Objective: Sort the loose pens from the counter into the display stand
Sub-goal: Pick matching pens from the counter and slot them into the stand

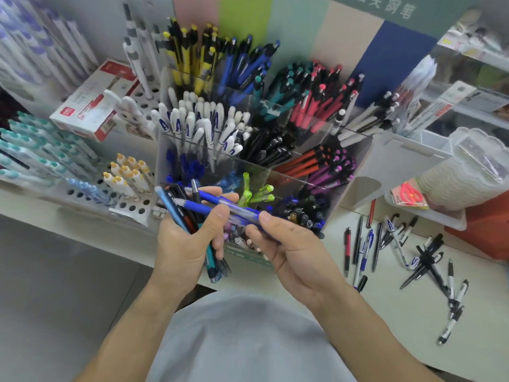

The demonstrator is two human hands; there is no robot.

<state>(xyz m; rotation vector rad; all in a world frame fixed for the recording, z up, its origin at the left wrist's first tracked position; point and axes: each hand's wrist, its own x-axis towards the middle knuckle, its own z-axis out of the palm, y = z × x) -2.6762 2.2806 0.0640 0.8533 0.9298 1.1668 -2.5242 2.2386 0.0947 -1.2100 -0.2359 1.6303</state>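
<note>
Our left hand [184, 241] grips a mixed bundle of pens [190, 213] while our right hand [286, 244] pinches one blue pen [234, 212] just before the display stand [316, 172]. More loose pens [407, 252] lie on the counter [385, 312]. We judge the crowded left-hand bundle could slip and scatter, or the blue pen land in a wrong compartment.

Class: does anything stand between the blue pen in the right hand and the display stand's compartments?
Nothing visible does: the blue pen, pinched by the right hand, is directly above the display stand's open-topped front compartments.
</note>
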